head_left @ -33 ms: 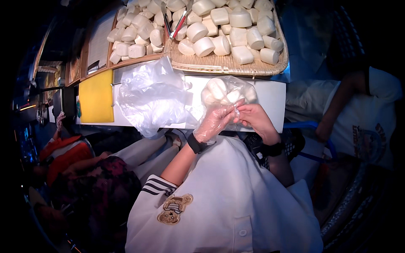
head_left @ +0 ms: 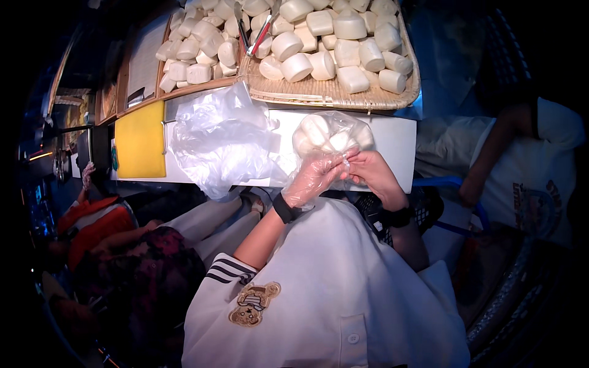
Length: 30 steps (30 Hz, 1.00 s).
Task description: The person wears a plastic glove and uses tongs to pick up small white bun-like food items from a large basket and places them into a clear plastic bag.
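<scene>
A clear plastic bag (head_left: pixel 331 136) with a few white steamed buns inside rests on the white counter (head_left: pixel 396 144) just in front of me. My left hand (head_left: pixel 316 176), in a thin clear plastic glove, grips the bag's gathered mouth from the left. My bare right hand (head_left: pixel 375 175) pinches the same neck from the right, so the two hands meet below the bag. A black band sits on each wrist.
A woven tray (head_left: pixel 331 93) piled with white buns lies beyond the bag, with red-handled tongs (head_left: pixel 259 34) on it. More buns (head_left: pixel 196 55) lie to its left. Loose clear bags (head_left: pixel 221 141) and a yellow board (head_left: pixel 140 140) sit left. Another person (head_left: pixel 540 165) stands right.
</scene>
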### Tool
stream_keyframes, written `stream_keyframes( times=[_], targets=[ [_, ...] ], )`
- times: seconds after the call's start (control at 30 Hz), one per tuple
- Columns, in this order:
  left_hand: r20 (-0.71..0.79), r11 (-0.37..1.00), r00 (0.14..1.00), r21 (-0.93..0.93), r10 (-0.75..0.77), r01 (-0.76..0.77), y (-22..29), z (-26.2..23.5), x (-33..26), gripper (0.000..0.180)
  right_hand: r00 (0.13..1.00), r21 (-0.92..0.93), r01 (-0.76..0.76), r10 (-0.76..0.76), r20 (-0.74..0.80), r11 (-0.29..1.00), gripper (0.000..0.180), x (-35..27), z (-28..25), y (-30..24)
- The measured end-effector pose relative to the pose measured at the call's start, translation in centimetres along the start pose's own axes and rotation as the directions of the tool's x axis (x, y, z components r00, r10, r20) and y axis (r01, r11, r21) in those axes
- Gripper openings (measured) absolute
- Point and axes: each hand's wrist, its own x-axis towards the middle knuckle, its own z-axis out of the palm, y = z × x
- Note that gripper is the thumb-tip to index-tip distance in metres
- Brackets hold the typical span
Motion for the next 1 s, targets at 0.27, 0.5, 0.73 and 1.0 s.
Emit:
stream_keyframes(
  times=[0.27, 0.5, 0.73, 1.0],
  targets=[
    [0.013, 0.891, 1.0, -0.454, 0.014, -0.007, -2.8, 1.5, 0.1, 0.008, 0.999, -0.172, -0.039, 0.032, -0.039, 0.984, 0.013, -0.3, 0.3, 0.3],
    [0.205, 0.957, 0.979, 0.28, 0.015, -0.074, -1.3, 1.3, 1.3, 0.014, 0.945, -0.227, 0.184, -0.236, -0.228, 0.956, 0.01, -1.3, 0.0, 4.2],
    [0.341, 0.763, 0.907, 0.51, 0.246, -0.398, -0.2, 1.8, 2.1, 0.023, 0.76, -0.734, 0.155, -0.555, -0.339, 0.661, 0.019, -3.9, 1.5, 3.6],
    [0.291, 0.596, 0.832, 0.59, 0.473, -0.545, -1.0, 4.0, 3.9, 0.021, 0.646, -0.848, 0.111, -0.686, -0.335, 0.519, 0.027, -4.3, 0.2, 4.2]
  ],
)
